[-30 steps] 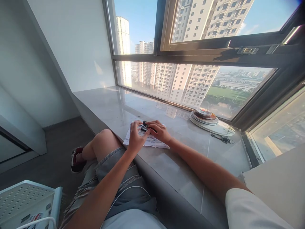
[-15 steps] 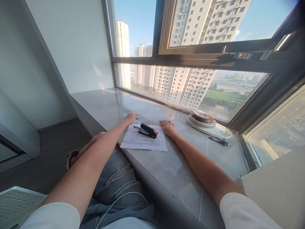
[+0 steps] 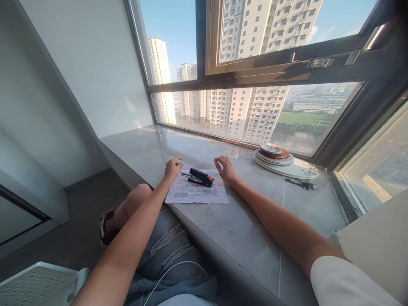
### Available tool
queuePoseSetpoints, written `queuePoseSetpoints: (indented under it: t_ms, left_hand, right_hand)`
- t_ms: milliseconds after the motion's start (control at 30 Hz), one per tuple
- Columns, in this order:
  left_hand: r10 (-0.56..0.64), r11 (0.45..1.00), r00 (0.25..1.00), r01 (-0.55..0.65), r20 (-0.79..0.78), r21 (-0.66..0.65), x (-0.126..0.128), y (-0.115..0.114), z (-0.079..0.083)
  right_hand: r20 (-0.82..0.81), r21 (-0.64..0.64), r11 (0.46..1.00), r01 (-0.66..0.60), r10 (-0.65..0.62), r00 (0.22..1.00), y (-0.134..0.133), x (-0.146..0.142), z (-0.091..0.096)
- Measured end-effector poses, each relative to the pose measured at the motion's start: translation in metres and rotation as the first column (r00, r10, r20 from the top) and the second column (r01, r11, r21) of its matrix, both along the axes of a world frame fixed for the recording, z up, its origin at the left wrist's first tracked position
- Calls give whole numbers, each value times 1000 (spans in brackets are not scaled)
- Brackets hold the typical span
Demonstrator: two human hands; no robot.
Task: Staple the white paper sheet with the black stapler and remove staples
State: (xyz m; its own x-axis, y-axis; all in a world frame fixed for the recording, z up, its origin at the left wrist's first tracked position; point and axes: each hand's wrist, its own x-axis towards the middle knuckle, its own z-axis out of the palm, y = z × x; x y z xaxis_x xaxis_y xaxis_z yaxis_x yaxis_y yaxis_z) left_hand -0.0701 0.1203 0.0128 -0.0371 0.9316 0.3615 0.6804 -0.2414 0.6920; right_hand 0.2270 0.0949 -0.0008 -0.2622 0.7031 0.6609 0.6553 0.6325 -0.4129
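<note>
A black stapler (image 3: 200, 177) with an orange tip lies on a printed sheet of paper (image 3: 196, 194) near the front edge of a grey stone window ledge (image 3: 242, 221). My left hand (image 3: 172, 167) hovers at the paper's far left corner, fingers apart, holding nothing. My right hand (image 3: 225, 168) is at the paper's far right corner, also with spread fingers and nothing in it. The stapler lies between the two hands, touched by neither.
A stack of plates (image 3: 276, 155) sits on a large white plate by the window. A small dark object (image 3: 302, 184) lies beside it. My knee (image 3: 137, 199) is raised at the ledge's left. A white perforated shelf (image 3: 35, 287) is at lower left.
A second ago both hands were shut on the stapler over the paper. They let it go and moved apart to the paper's far corners. The view shifted slightly.
</note>
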Motion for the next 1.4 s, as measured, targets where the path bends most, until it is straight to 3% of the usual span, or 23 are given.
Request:
queuePoseSetpoints:
  t_ms: [100,167,367,567,967,1400]
  left_hand:
    - [-59,996,946,36,318,79,4,-30,-3]
    - [-59,994,936,22,348,110,3,-48,-5]
    - [-29,990,991,10,129,143,-5,-81,-6]
    - [-28,979,993,50,-115,195,-6,-91,-11]
    - [-196,980,980,194,28,51,-5,-93,-15]
    - [-181,982,983,181,-1,50,-6,-95,-17]
  right_hand:
    - [9,35,945,-326,326,945,-22,-25,6]
    - [65,-1,923,-384,384,921,-32,-42,5]
    - [105,-76,953,-292,299,948,-34,-56,-5]
    - [148,-62,907,-417,421,895,-38,-49,-1]
    - [172,-141,908,-394,415,894,-43,-49,4]
    - [177,-131,906,-403,421,890,-43,-49,4]
